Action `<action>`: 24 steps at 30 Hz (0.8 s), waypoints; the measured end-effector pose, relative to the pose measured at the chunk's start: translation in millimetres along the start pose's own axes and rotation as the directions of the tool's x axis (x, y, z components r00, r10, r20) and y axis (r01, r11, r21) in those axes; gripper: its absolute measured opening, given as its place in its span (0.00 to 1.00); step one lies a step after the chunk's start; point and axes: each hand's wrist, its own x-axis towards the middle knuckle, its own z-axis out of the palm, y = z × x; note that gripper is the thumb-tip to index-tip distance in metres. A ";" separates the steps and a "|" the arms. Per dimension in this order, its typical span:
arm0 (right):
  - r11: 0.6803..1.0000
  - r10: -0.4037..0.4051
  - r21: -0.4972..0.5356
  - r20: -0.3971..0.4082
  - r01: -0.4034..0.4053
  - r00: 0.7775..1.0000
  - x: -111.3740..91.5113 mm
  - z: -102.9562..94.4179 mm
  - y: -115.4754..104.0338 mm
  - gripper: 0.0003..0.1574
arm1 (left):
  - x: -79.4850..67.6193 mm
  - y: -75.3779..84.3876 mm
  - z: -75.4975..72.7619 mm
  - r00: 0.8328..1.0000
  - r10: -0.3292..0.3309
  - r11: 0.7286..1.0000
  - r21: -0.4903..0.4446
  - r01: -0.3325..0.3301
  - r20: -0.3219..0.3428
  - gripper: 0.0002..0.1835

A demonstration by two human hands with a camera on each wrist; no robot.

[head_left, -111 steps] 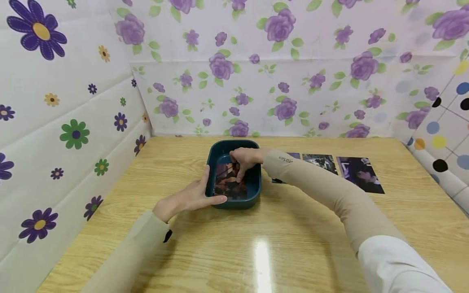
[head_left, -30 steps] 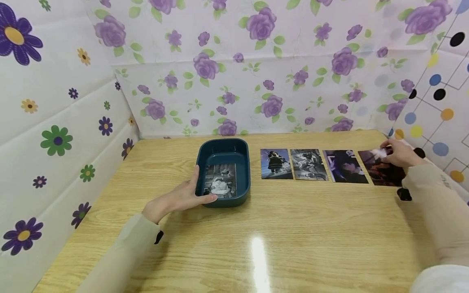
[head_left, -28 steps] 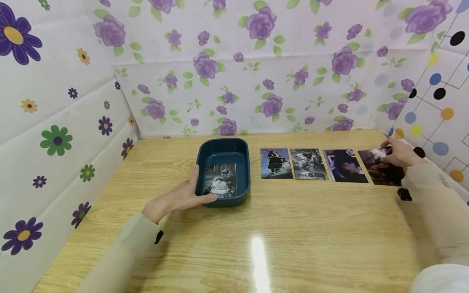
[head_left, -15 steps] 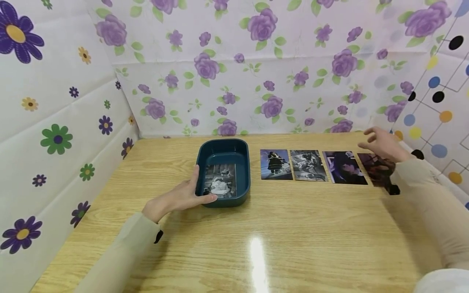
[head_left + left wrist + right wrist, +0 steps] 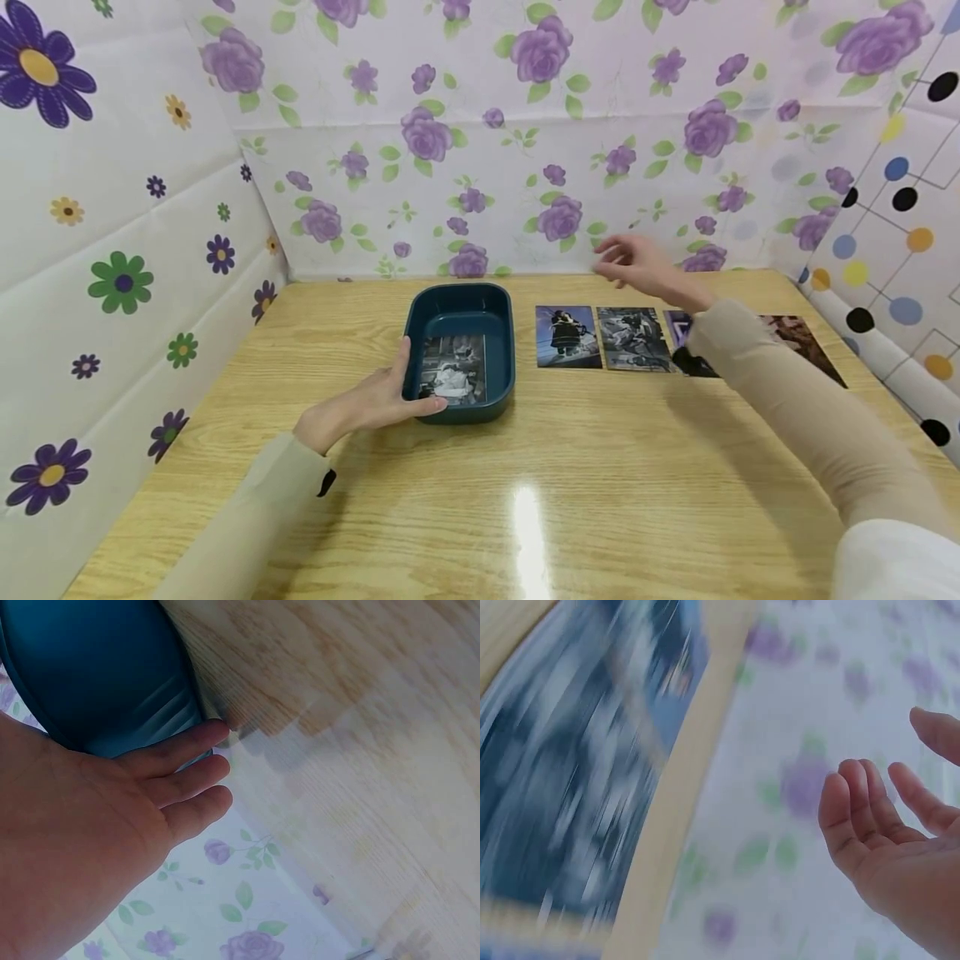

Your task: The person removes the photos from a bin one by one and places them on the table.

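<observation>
My left hand (image 5: 375, 404) rests at the near left corner of a dark teal box (image 5: 498, 400), fingers straight along its outer side and thumb over the front rim. In the left wrist view those fingers (image 5: 187, 776) lie against the teal wall. A black-and-white photo (image 5: 453, 375) lies inside the box. My right hand (image 5: 637, 265) is in the air above the row of photos, fingers loosely bent and holding nothing. Below it are a blue-toned photo (image 5: 567, 337), a grey photo (image 5: 633, 340) and a purple photo (image 5: 677, 327), the last mostly hidden by the sleeve.
A dark reddish photo (image 5: 806, 337) ends the row at the right, partly behind the right forearm. Purple-flowered cloth (image 5: 510, 192) hangs behind the wooden table (image 5: 420, 500); patterned cloth covers both sides. Light glares on the table front.
My right hand first reached into the box over a reddish photo, then set that photo at the right end of the row. It let go, lifted and swung left. The left hand keeps its place.
</observation>
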 end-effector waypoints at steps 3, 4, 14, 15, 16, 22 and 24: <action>0.998 -0.064 0.014 0.071 0.063 0.995 18.4 30.2 -20.5 0.27 | 0.5 -2.0 0.3 1.000 0.004 1.000 -0.004 -0.004 -0.003 0.67; 0.996 -0.090 0.010 0.101 0.089 0.991 23.5 40.1 -27.8 0.26 | 0.8 -2.7 0.3 1.000 0.006 1.000 -0.006 -0.006 -0.004 0.67; 0.942 -0.205 -0.152 0.444 0.299 0.872 65.1 125.0 -78.5 0.40 | 2.0 -2.8 0.7 1.000 0.001 1.000 -0.020 -0.001 0.003 0.67; 0.934 -0.185 -0.186 0.475 0.304 0.860 68.2 131.7 -81.3 0.42 | 1.7 -2.6 0.6 1.000 0.002 1.000 -0.018 -0.002 0.004 0.67; 0.923 -0.165 -0.223 0.505 0.313 0.847 70.9 138.2 -84.2 0.43 | 1.3 -2.9 0.4 1.000 0.006 1.000 -0.014 -0.006 0.005 0.67; 0.769 0.013 -0.517 0.600 0.375 0.800 82.0 174.3 -92.4 0.55 | 1.0 -4.8 -0.7 1.000 0.015 1.000 -0.006 -0.014 0.005 0.66; 0.709 0.087 -0.600 0.595 0.370 0.799 83.7 182.7 -92.8 0.60 | 1.5 -4.9 -0.7 1.000 0.009 1.000 -0.007 -0.009 0.004 0.66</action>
